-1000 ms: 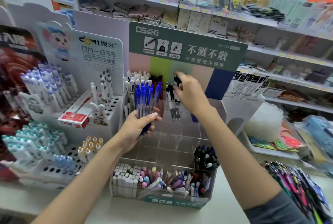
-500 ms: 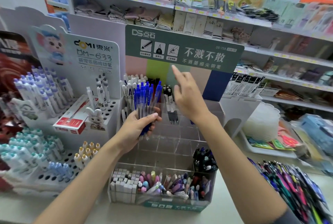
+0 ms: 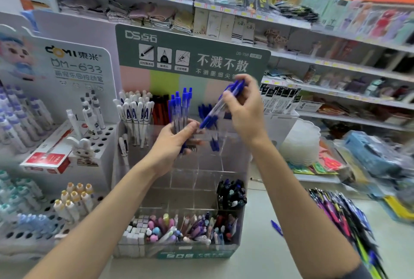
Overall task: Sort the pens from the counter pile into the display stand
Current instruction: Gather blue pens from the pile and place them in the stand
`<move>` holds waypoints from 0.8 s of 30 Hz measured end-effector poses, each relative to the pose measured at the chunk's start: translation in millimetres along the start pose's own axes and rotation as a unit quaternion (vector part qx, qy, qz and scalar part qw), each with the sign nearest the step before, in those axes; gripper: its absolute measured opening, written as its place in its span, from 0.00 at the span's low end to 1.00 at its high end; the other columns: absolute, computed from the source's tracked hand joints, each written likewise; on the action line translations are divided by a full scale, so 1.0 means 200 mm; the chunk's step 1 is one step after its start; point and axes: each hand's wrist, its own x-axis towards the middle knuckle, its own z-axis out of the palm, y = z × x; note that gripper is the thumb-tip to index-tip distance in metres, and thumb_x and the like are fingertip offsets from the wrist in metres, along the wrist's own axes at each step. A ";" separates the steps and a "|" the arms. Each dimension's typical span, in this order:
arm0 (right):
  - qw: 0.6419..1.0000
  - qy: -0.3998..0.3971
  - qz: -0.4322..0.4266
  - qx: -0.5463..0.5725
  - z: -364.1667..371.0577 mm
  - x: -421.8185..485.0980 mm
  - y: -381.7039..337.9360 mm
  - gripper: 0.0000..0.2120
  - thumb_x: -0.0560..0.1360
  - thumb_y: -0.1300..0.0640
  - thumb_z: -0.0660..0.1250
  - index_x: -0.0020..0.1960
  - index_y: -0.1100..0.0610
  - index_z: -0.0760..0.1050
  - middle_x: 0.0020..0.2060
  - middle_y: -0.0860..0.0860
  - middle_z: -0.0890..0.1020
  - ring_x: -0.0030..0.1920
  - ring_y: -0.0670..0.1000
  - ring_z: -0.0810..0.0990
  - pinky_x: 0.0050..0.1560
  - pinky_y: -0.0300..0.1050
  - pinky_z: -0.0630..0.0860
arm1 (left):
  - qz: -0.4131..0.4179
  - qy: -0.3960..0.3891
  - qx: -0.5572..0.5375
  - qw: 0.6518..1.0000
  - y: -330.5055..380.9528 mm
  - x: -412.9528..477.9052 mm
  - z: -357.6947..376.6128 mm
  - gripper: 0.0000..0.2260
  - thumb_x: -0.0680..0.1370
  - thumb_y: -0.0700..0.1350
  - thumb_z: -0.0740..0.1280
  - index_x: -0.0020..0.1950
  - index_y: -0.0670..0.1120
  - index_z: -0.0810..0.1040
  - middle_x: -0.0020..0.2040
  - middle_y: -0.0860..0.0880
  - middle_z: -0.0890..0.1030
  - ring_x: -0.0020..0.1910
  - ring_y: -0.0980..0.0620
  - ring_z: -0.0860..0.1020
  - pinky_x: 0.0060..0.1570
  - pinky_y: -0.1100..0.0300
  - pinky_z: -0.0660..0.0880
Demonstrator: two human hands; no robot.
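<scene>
Left hand (image 3: 170, 146) fingers wrap a blue pen bunch (image 3: 181, 108), lower ends hidden; right hand (image 3: 246, 110) pinches seemingly two blurred pens (image 3: 218, 108).

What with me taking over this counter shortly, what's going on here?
A person is filling the clear display stand. The left hand grips a blue pen bundle upright; the right hand pinches tilted blue pens above the back compartments, where some stored blue pens already stand. The counter pile lies at right.
</scene>
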 end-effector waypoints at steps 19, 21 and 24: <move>0.916 -0.186 -0.061 -0.350 0.03 -0.11 0.29 0.26 0.81 0.59 0.61 0.77 0.60 0.59 0.66 0.62 0.73 0.64 0.61 0.71 0.65 0.51 0.68 | 0.000 -0.016 0.012 1.000 -0.04 -0.06 -0.03 0.16 0.77 0.51 0.64 0.59 0.43 0.77 0.36 0.49 0.79 0.29 0.57 0.71 0.26 0.65 0.66; 0.915 -0.129 -0.122 -0.363 0.03 -0.13 0.26 0.29 0.80 0.56 0.62 0.78 0.61 0.57 0.68 0.60 0.70 0.66 0.59 0.69 0.68 0.51 0.65 | 0.001 -0.028 0.024 0.999 -0.04 -0.06 -0.02 0.16 0.76 0.52 0.64 0.59 0.44 0.77 0.37 0.49 0.78 0.29 0.56 0.71 0.26 0.64 0.65; 0.973 -0.122 -0.096 -0.168 0.06 -0.13 0.13 0.30 0.78 0.53 0.65 0.78 0.53 0.60 0.58 0.53 0.76 0.56 0.52 0.74 0.61 0.41 0.70 | -0.001 -0.052 0.056 0.997 -0.04 -0.05 -0.01 0.14 0.76 0.54 0.66 0.54 0.47 0.80 0.37 0.48 0.78 0.30 0.54 0.69 0.28 0.59 0.61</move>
